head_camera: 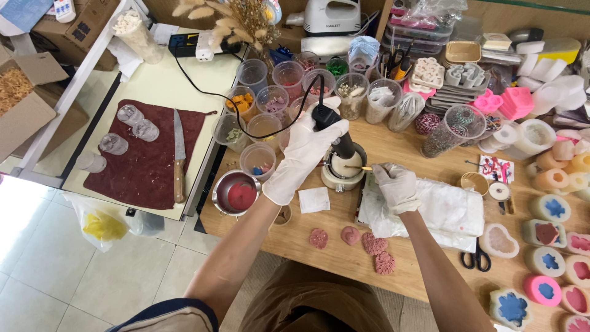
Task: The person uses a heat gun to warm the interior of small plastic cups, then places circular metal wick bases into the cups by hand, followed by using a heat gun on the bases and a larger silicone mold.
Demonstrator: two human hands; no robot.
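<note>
Left hand [305, 150] fingers wrapped round a black corded heat tool [332, 128] aimed into the small white pot [345, 167] on the wooden surface [344, 246], right hand [396, 186] fingers pinching a thin stick [359, 167] dipped in it; best kept steady, nozzle off the rim.

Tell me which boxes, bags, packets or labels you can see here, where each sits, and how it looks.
Cardboard box: far left on the floor, brown, open, filled with pale shavings.
Plastic bag: hanging beneath the side table, clear with yellow inside.
Printed card: right side of the wooden bench, small white square with red pattern.
No screens.
</note>
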